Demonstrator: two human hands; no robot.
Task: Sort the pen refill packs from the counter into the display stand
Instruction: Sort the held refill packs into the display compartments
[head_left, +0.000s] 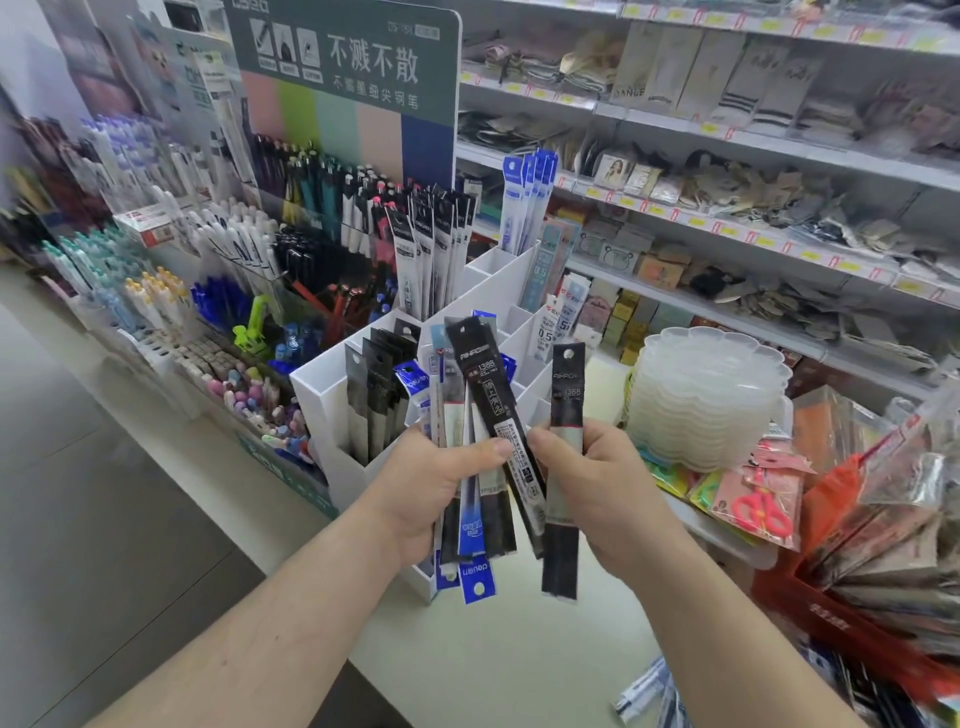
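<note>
My left hand (431, 488) grips a fanned bundle of pen refill packs (470, 415), black ones and blue ones mixed, held upright over the counter. My right hand (592, 488) pinches a single black refill pack (566, 410), held upright just right of the bundle. Behind both hands stands the white display stand (324, 395) with divided slots. Its near left slot holds black packs (379, 384). Rear slots hold black-and-white packs (431, 244) and blue packs (527, 197).
Pen racks (218, 270) fill the left side under a green sign (353, 67). A stack of clear plastic lids (706, 395) and packs of pink scissors (758, 504) sit right of the stand. More loose packs (649, 691) lie at the counter's near edge. Store shelves (727, 223) run behind.
</note>
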